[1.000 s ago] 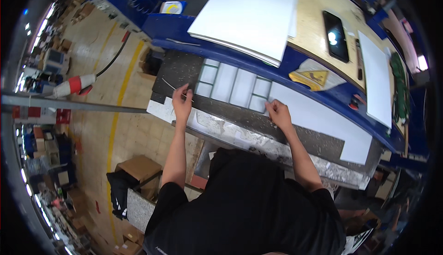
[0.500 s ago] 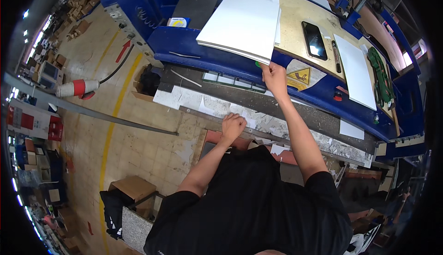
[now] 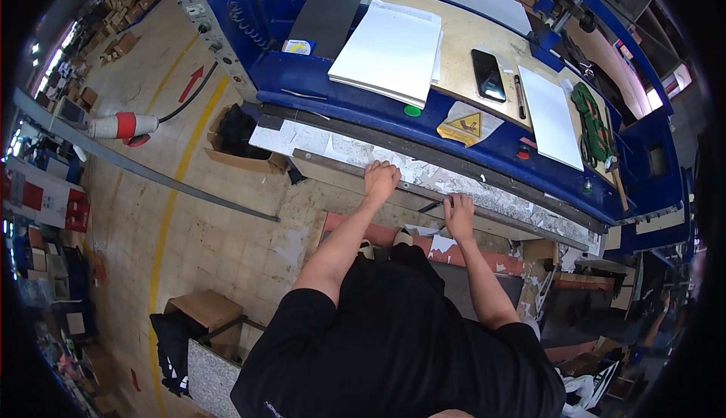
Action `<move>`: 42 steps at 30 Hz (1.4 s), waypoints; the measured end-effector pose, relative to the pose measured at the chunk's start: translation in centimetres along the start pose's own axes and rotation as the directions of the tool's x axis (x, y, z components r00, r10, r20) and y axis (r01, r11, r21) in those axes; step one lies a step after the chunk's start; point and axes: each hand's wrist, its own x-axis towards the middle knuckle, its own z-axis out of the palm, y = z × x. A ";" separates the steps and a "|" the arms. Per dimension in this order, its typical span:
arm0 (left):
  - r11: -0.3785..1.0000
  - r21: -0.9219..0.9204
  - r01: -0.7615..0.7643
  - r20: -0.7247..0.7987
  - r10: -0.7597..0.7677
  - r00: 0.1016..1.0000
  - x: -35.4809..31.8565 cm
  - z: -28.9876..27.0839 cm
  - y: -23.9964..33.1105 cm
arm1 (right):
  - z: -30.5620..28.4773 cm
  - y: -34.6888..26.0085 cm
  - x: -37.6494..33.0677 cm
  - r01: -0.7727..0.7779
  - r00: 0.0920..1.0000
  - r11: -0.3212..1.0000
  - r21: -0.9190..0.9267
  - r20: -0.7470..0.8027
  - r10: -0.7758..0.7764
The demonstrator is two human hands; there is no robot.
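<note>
My left hand [image 3: 383, 180] rests on the front edge of a pale ledge [image 3: 431, 174] littered with torn paper scraps, its fingers curled over the rim. To its right, my right hand [image 3: 458, 215] bends its fingers over the same edge. Beyond the ledge, a stack of white sheets [image 3: 386, 51] lies on the blue machine's board [image 3: 461, 47], overhanging its near side. A green button [image 3: 412, 110] shows below the stack. Right of it lie a dark smartphone [image 3: 488, 76], a black marker [image 3: 519, 97] and another white sheet [image 3: 552, 119].
A green strap [image 3: 592, 123] lies at the board's right end. Below are a yellow warning sign [image 3: 461, 127] and a red button [image 3: 523, 153]. A metal bar [image 3: 151, 170] crosses on the left, near a red-and-white plug [image 3: 125, 125]. Cardboard boxes [image 3: 246, 162] stand on the floor.
My right hand has left the green button area and come down to the ledge's edge. The dark gap between ledge and blue machine has narrowed, hiding the green frame inside. My left hand stays on the edge.
</note>
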 end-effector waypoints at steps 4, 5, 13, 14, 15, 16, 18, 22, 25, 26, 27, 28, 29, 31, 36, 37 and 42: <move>0.999 0.015 0.032 -0.052 -0.031 0.998 -0.2 0.2 0.7 | -1.1 -1.1 -0.6 0.000 1.000 1.000 -0.003 0.027 0.000; 0.999 -0.001 0.039 -0.047 -0.039 0.998 -0.2 0.1 0.6 | -1.4 -1.4 -0.2 -0.010 0.998 1.000 -0.028 0.065 0.012; 1.000 0.000 0.026 -0.040 -0.026 0.999 -0.3 -0.6 1.3 | -1.5 -1.0 -0.2 -0.010 0.999 0.998 -0.063 0.044 0.013; 1.000 -0.018 0.025 -0.040 -0.026 0.999 -0.4 -0.7 1.2 | -1.3 -1.0 -0.4 -0.009 0.999 0.997 -0.074 0.038 0.012; 0.999 -0.012 0.032 -0.035 -0.033 0.999 -0.4 -0.8 1.3 | -1.4 -1.0 -0.3 -0.007 0.999 0.996 -0.088 0.035 0.010; 0.999 -0.018 0.027 -0.034 -0.027 0.999 -0.4 -1.0 1.4 | -1.5 -1.0 -0.3 -0.008 0.999 0.997 -0.082 0.033 0.011; 1.000 -0.019 0.018 -0.036 -0.019 0.999 -0.6 -1.2 1.5 | -1.7 -0.9 -0.6 -0.014 0.998 0.998 -0.061 0.059 0.017; 0.999 -0.029 0.016 -0.009 -0.016 1.000 -2.9 -2.2 1.7 | -1.9 -1.2 -2.6 -0.048 0.989 0.999 -0.015 0.136 0.049; 0.997 -0.031 0.072 0.121 -0.068 0.990 -4.3 -3.7 1.7 | -3.3 -2.2 -3.7 -0.084 0.980 0.996 0.019 0.180 0.079; 0.987 0.020 0.160 0.279 -0.159 0.947 -4.6 -4.2 1.5 | -3.6 -2.3 -3.6 -0.120 0.958 0.992 0.049 0.268 0.103; 0.970 0.079 0.230 0.426 -0.241 0.872 -4.0 -4.7 2.0 | -4.0 -2.0 -3.5 -0.162 0.929 0.984 0.071 0.348 0.128; 0.948 0.017 0.316 0.468 -0.287 0.836 -3.4 -5.6 1.9 | -3.7 -1.8 -3.4 -0.115 0.929 0.984 0.132 0.365 0.060; 0.948 -0.085 0.306 0.329 -0.263 0.907 -2.8 -5.2 1.4 | -3.3 -1.4 -3.0 -0.121 0.926 0.984 0.132 0.372 0.064; 0.981 -0.075 0.181 0.170 -0.166 0.971 0.6 -6.6 1.4 | -3.6 -3.6 -0.9 -0.315 0.834 0.940 0.131 0.511 0.208; 0.974 0.139 0.179 0.143 -0.199 0.970 3.3 -4.5 -0.6 | 0.4 -7.4 5.7 -0.277 0.777 0.945 0.175 0.619 0.113; 0.935 0.331 0.125 0.280 -0.224 0.934 3.4 -3.8 -0.2 | 1.9 -7.2 6.5 -0.259 0.733 0.951 0.167 0.676 0.080; 0.916 0.362 0.172 0.456 -0.335 0.825 0.2 -2.8 0.9 | 3.7 -8.6 7.4 -0.455 0.297 0.887 0.079 0.953 0.067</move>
